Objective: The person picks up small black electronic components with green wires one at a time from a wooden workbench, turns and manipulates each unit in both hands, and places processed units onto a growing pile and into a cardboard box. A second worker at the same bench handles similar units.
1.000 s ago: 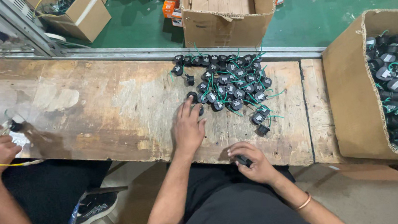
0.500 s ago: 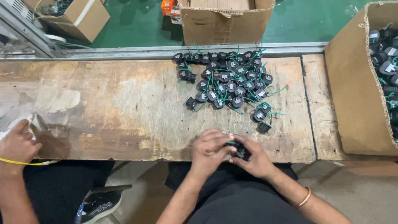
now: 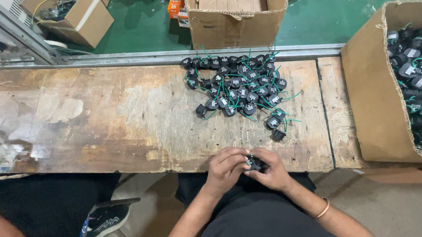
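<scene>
Holding one small black part [image 3: 255, 163] between both hands, the left hand [image 3: 227, 169] and right hand [image 3: 275, 170] clamp fingertips on it at the wooden counter's [image 3: 119, 121] near edge, within reach of the heap of like parts [image 3: 239, 90].

Worn wooden bench [image 3: 119, 116], green floor [image 3: 324, 12]

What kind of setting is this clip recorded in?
Most likely a small factory assembly bench. A worn wooden worktable holds a pile of identical black parts with green wires, a cardboard box is full of the same parts, and more cartons sit on the green floor.
</scene>
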Motion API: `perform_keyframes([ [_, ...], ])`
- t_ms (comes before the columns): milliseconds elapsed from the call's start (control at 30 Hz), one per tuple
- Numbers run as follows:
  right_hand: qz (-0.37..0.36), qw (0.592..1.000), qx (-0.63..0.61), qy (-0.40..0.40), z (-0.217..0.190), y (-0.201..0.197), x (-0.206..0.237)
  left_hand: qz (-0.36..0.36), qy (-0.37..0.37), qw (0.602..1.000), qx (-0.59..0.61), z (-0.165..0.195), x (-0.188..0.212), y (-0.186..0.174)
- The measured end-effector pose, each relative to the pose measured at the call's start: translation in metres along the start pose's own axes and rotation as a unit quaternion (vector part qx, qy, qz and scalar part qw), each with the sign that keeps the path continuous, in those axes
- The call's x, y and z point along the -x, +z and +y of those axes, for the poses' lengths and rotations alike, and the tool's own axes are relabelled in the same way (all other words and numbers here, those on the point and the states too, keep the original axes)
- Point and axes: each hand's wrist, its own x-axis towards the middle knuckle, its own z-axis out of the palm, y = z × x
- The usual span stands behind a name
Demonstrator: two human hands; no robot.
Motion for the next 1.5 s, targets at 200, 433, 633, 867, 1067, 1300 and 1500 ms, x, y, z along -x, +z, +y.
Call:
perform_keyframes([
  [200,0.004,0.998,0.013,-0.055,-0.011,0.003,-0.002,0.012,-0.258,0.942,0.214,-0.008,0.009,0.008],
  [433,0.016,0.995,-0.095,-0.005,-0.003,0.001,0.004,0.006,-0.174,0.983,0.05,-0.013,0.003,-0.004],
  [633,0.109,0.886,-0.423,0.153,-0.024,-0.043,0.007,0.015,-0.075,0.931,-0.356,-0.048,-0.043,-0.05],
  [867,0.276,0.943,-0.183,-0.02,-0.067,-0.161,0.023,0.025,-0.192,0.904,-0.38,-0.069,-0.043,-0.057],
  [1067,0.27,0.927,-0.26,-0.031,-0.093,-0.175,0.042,0.048,-0.208,0.901,-0.378,-0.078,-0.039,-0.058],
  [1300,0.047,0.865,-0.493,0.081,-0.098,-0.108,0.004,0.031,-0.189,0.897,-0.398,-0.066,-0.041,-0.058],
  [1500,-0.083,0.843,-0.524,0.09,-0.11,-0.082,-0.014,-0.005,-0.167,0.907,-0.386,-0.065,-0.043,-0.054],
])
